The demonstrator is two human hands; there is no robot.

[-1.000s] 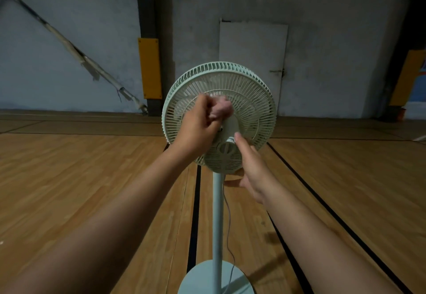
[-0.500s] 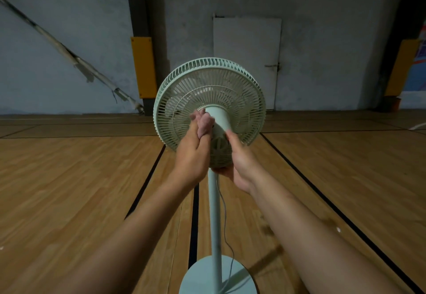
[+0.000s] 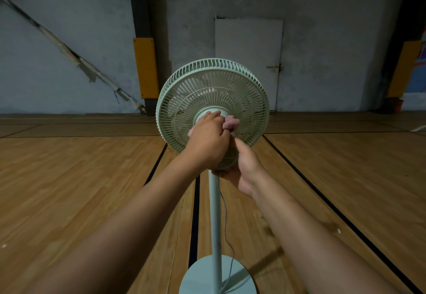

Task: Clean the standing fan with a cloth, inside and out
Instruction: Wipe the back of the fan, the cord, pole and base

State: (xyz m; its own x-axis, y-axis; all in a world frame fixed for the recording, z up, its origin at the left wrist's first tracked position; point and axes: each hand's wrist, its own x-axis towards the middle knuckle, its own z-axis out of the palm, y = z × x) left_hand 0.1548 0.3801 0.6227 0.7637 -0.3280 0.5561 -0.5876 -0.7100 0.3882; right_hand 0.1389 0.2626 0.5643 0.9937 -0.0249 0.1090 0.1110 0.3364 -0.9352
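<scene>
- Position: the fan (image 3: 213,109) stands upright on a wood floor (image 3: 69,178), seen from the rear, its pole (image 3: 214,213) rising from a round base (image 3: 202,277).
- Left hand (image 3: 208,141): fingers curled round a bunched pink cloth (image 3: 231,123), pressing it against the motor housing (image 3: 227,157) at the middle of the rear grille (image 3: 179,109).
- Right hand (image 3: 245,164): thumb and fingers wrapped under the lower part of the housing, gripping it; the fingertips are hidden behind it.
- Risk, tipping: both hands load the top of a tall, slender stand. A hard push forward with the cloth could rock the base or topple the unit, should the right hand's hold slacken.
- Risk, snagging: loose cloth ends lie against the thin ribs of the grille. Dragging sideways could catch the fabric or bend a rib.
- Risk, cord: a grey cord (image 3: 228,236) hangs beside the pole down to the base. Whether it is plugged in cannot be told; if live, fingers or cloth pushed through the ribs toward the blades (image 3: 202,91) would be a hazard.
- Risk, incomplete work: the grille appears fitted, so in my judgement the inside remains to be done.
</scene>
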